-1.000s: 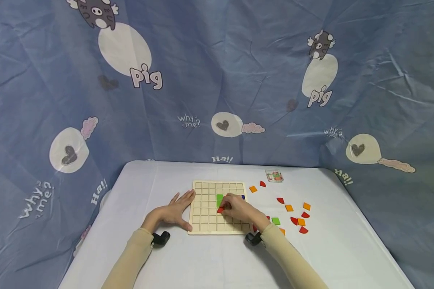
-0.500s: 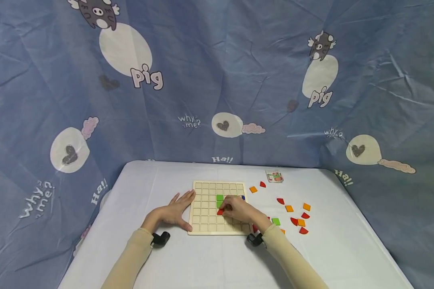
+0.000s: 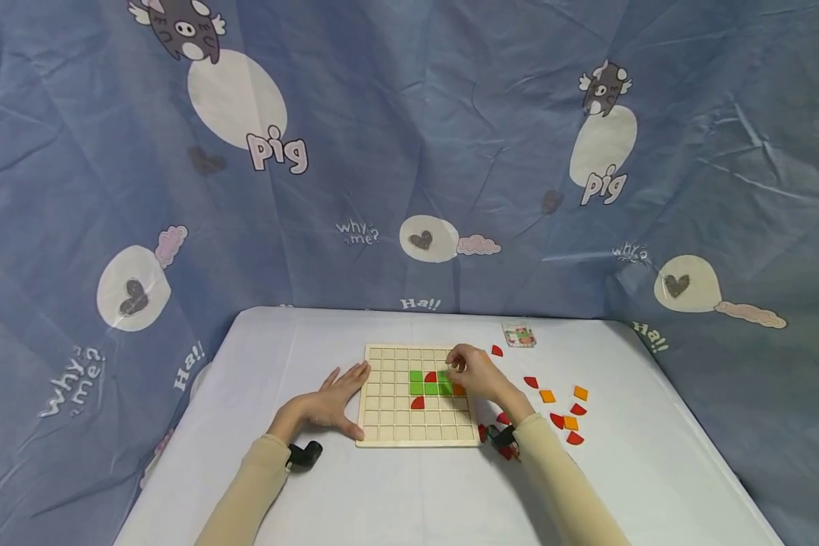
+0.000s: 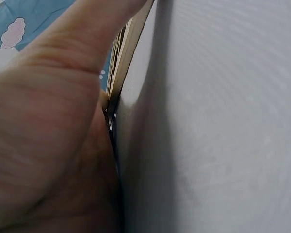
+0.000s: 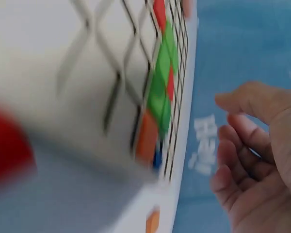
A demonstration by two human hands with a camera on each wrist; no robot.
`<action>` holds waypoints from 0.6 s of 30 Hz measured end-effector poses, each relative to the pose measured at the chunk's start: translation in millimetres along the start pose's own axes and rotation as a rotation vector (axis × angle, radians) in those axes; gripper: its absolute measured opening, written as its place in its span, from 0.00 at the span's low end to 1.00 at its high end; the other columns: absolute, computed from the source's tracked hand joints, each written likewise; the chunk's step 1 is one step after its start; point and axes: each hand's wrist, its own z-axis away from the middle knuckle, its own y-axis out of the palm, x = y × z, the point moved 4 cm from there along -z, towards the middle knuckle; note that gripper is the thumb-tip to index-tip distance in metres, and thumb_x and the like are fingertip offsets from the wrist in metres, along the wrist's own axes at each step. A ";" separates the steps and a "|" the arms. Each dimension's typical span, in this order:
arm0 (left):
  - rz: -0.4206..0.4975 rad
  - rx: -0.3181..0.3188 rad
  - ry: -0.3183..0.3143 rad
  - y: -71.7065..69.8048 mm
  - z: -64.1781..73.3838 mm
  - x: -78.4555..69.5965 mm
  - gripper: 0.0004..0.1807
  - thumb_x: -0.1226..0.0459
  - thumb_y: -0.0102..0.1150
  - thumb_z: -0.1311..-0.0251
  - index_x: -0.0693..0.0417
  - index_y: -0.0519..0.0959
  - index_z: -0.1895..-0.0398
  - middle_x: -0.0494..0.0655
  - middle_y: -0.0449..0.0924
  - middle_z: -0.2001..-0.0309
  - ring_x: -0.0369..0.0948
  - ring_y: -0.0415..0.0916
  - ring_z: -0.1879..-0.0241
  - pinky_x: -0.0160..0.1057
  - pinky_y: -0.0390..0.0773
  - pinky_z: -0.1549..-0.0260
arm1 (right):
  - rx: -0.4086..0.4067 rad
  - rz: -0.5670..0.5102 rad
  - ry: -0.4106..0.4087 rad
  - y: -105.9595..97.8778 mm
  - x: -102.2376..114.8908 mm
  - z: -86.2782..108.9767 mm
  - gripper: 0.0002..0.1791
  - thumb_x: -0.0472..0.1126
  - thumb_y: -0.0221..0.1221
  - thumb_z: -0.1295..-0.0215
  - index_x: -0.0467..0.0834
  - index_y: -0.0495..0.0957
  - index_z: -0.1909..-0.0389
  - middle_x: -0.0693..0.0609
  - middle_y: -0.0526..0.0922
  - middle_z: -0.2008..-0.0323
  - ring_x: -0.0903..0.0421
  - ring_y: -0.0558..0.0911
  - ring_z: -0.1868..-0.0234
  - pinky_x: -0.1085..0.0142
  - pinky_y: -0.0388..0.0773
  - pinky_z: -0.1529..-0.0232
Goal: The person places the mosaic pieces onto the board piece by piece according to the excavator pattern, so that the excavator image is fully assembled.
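A wooden grid board (image 3: 385, 417) lies on the white table. My left hand (image 3: 331, 402) spreads its fingers along the board's left edge, thumb near the lower corner. Over the board's right side hovers my right hand (image 3: 481, 377), fingers loosely bent with nothing between them; the right wrist view shows a gap between thumb and fingers. Several green square tiles (image 3: 431, 389) fill cells in the middle rows. A red quarter-circle tile (image 3: 431, 377) sits among them, and another red quarter-circle (image 3: 418, 403) lies just below. An orange tile (image 5: 146, 136) and a blue tile (image 5: 157, 158) are at the right.
Right of the board, red quarter-circles (image 3: 531, 382) and orange squares (image 3: 547, 396) lie scattered on the table. A small picture card (image 3: 519, 334) is near the back edge. Some loose pieces are partly covered by my right wrist. A blue printed curtain (image 3: 355, 152) hangs behind.
My right hand has let go of the red quarter-circle, which stays in its cell, and has moved up and right over the board. The left hand keeps its place.
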 end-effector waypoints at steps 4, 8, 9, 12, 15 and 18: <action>0.004 -0.006 -0.002 0.2 0.3 0.2 0.75 0.38 0.75 0.66 0.59 0.37 0.23 0.52 0.29 0.22 0.50 0.27 0.22 0.58 0.24 0.27 | -0.111 0.030 0.123 -20.5 -25.2 -3.1 0.11 0.38 0.65 0.43 0.40 0.76 0.62 0.50 0.77 0.68 0.57 0.74 0.67 0.65 0.73 0.67; -0.003 -0.006 -0.009 0.7 1.0 0.9 0.75 0.39 0.75 0.66 0.59 0.37 0.23 0.53 0.29 0.22 0.50 0.27 0.22 0.58 0.24 0.27 | -0.144 0.062 0.200 -27.5 -44.8 -3.6 0.12 0.38 0.65 0.43 0.37 0.75 0.61 0.46 0.77 0.66 0.55 0.74 0.67 0.64 0.74 0.66; -0.005 -0.006 -0.008 0.6 1.2 0.8 0.75 0.39 0.75 0.66 0.59 0.37 0.23 0.53 0.30 0.22 0.50 0.27 0.22 0.58 0.25 0.27 | -0.146 0.073 0.218 -27.8 -49.0 -3.8 0.13 0.39 0.65 0.43 0.37 0.74 0.62 0.46 0.77 0.66 0.55 0.74 0.68 0.64 0.74 0.66; -0.004 -0.008 -0.004 0.3 1.4 0.4 0.74 0.39 0.75 0.65 0.59 0.37 0.23 0.53 0.30 0.22 0.51 0.28 0.22 0.59 0.25 0.27 | -0.149 0.104 0.262 -27.3 -59.4 -4.8 0.14 0.40 0.66 0.43 0.37 0.74 0.63 0.46 0.76 0.67 0.55 0.74 0.69 0.63 0.74 0.66; 0.000 -0.007 0.003 0.1 1.2 -0.4 0.74 0.39 0.75 0.65 0.59 0.37 0.23 0.53 0.30 0.22 0.51 0.28 0.22 0.59 0.25 0.27 | -0.145 0.128 0.298 -25.7 -66.7 -5.8 0.15 0.41 0.68 0.45 0.37 0.75 0.63 0.46 0.76 0.68 0.54 0.73 0.68 0.63 0.74 0.65; 0.010 -0.006 0.003 -0.1 0.9 -1.6 0.74 0.40 0.76 0.65 0.60 0.37 0.23 0.53 0.30 0.22 0.51 0.28 0.22 0.59 0.25 0.27 | -0.138 0.131 0.332 -24.1 -71.5 -6.1 0.16 0.41 0.68 0.45 0.36 0.75 0.63 0.46 0.77 0.67 0.54 0.74 0.68 0.62 0.75 0.64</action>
